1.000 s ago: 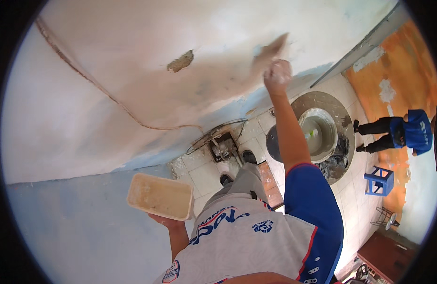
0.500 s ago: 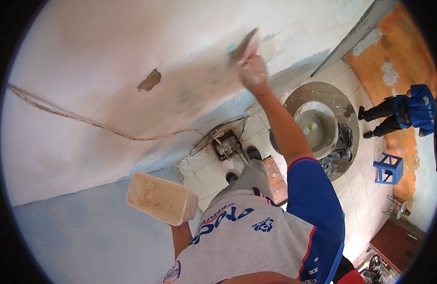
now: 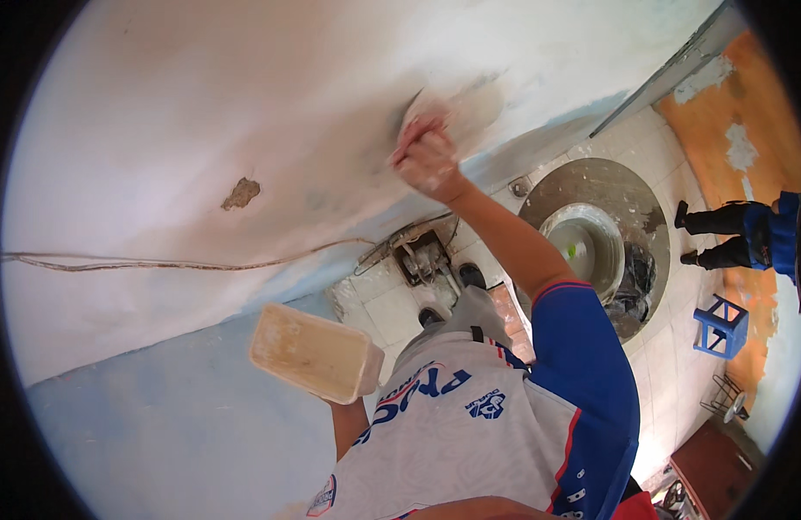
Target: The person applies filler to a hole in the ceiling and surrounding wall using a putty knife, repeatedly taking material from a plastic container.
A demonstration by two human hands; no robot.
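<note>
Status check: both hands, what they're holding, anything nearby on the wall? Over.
Right hand gripping flat tool at the wall. Left hand under cream tub, grip mostly hidden. Chipped patch and cable left of tool.

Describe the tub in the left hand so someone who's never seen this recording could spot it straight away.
Start at the light-blue wall, lower left. In front of it, just left of the pale shirt front, is a rectangular cream tub, the left hand partly hidden beneath. Its boxy shape sets it apart from the round basin.
</note>
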